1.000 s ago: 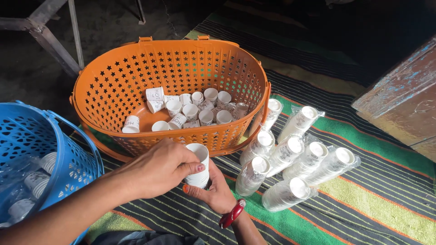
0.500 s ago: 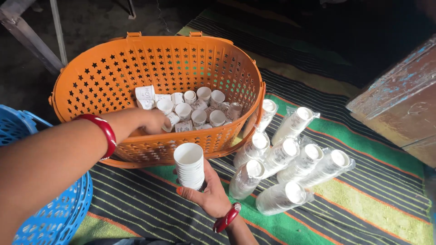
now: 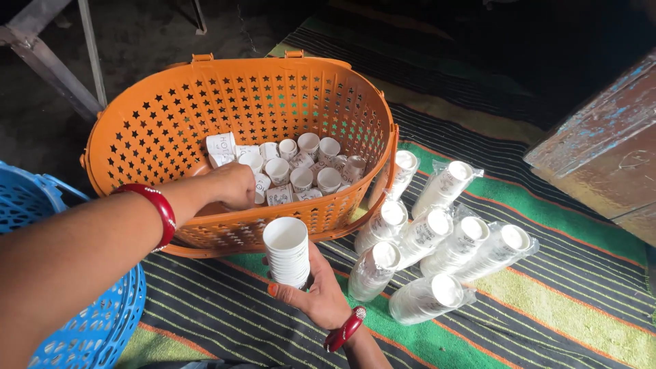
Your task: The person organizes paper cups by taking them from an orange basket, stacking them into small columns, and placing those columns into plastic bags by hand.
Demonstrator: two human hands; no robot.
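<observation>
holding a stack of white paper cups (image 3: 287, 253) upright just outside the orange basket (image 3: 171, 130), right hand (image 3: 318, 294) has its fingers wrapped round it. left hand (image 3: 232, 186) reaches into the basket, fingers curled among loose cups (image 3: 301, 167); grip unclear. wrapped cup sleeves (image 3: 437, 239) lie beside on the striped mat (image 3: 547, 301); blue basket (image 3: 102, 321) on the left.

This looks like an informal floor-level work spot, perhaps a small stall or a home doing packing work, not a factory or shop counter. A striped woven mat (image 3: 547, 301) covers the ground across the lower right of the frame, with bare dirty ground at the upper left. Plastic baskets sit on the floor: an orange basket (image 3: 164, 123) at centre and a blue basket (image 3: 102, 321) at lower left. A worn wooden box (image 3: 601, 157) stands at the right edge, and metal legs (image 3: 61, 75) cross the upper left.
</observation>
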